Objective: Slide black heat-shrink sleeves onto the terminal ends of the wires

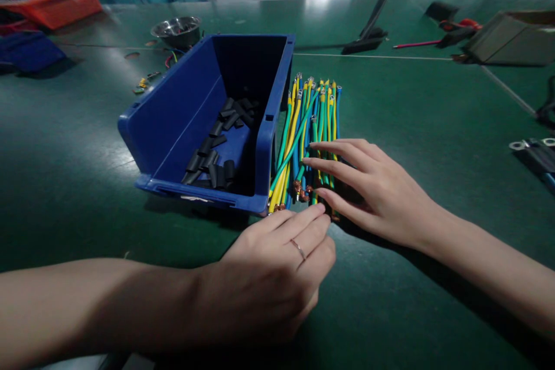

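A row of yellow-green and blue wires [324,110] with metal ring lugs at the far ends lies beside a blue bin [269,127]. Bare copper strands show at several near ends. My right hand [373,191], fingers stretched out, has its fingertips on the right part of the row. My left hand [286,266], wearing a ring, is curled in front of the near ends, its fingers pressed together. Whatever sits in its grip, if anything, is hidden under the palm. Short black sleeves [217,153] lie loose inside the bin.
Behind the bin stands a metal bowl [177,29]. An orange basket [65,7] and a blue container [30,52] are at the far left. A dark stand base [365,43], an open box [514,37] and black-sleeved lugged cables [537,156] sit farther right on the green table [433,110].
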A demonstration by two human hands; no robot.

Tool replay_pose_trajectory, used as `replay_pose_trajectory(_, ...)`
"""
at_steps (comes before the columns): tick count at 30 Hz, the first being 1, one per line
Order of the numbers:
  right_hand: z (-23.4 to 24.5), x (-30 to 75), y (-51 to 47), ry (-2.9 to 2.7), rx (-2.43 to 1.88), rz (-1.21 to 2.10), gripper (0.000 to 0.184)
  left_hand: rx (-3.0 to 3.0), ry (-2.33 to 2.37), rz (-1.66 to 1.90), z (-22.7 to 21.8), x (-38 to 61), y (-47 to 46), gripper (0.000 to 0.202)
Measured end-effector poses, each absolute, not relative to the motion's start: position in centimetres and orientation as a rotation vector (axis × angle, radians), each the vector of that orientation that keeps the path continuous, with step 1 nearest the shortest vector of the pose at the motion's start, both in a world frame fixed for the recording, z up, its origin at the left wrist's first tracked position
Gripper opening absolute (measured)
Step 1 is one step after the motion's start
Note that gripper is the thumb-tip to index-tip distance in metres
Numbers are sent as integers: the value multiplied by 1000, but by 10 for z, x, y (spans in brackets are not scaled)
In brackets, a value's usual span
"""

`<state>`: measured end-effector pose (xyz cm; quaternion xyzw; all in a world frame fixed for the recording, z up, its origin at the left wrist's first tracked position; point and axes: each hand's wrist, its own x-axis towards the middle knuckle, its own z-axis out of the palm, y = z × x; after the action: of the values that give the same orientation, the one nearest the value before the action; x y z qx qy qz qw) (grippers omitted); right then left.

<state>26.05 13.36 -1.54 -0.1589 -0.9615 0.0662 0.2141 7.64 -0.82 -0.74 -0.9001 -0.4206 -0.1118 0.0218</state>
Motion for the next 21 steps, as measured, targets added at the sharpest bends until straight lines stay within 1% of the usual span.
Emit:
replay_pose_trajectory(4, -17, 261, 134, -2627, -443, 248, 34, -2790, -1320, -349, -7, 76, -9, 30)
replay_pose_trajectory(8, -14, 262, 133, -2442, -529, 318, 28, -2796, -1322, -373, -5, 76, -8, 29)
replay_pose_trajectory(11, -11, 263, 132, -2184, -702, 543, 23, -2800, -1328, -363, -4, 75, -8, 29)
replay_pose_trajectory(14, -10, 264, 135, -1894, -859, 807, 25, -2796, -1314, -374, -5, 76, -8, 29)
replay_pose_trajectory(16, -11, 264, 141, -1739, -886, 990, 26, -2797, -1309, -380, -6, 76, -8, 28)
replay_pose_trajectory(18, -13, 265, 148, -1586, -887, 1163, 24, -2795, -1306, -373, -6, 76, -8, 28)
replay_pose_trajectory(21, -15, 268, 161, -1405, -893, 1265, 23, -2805, -1305, -364, -6, 76, -7, 28)
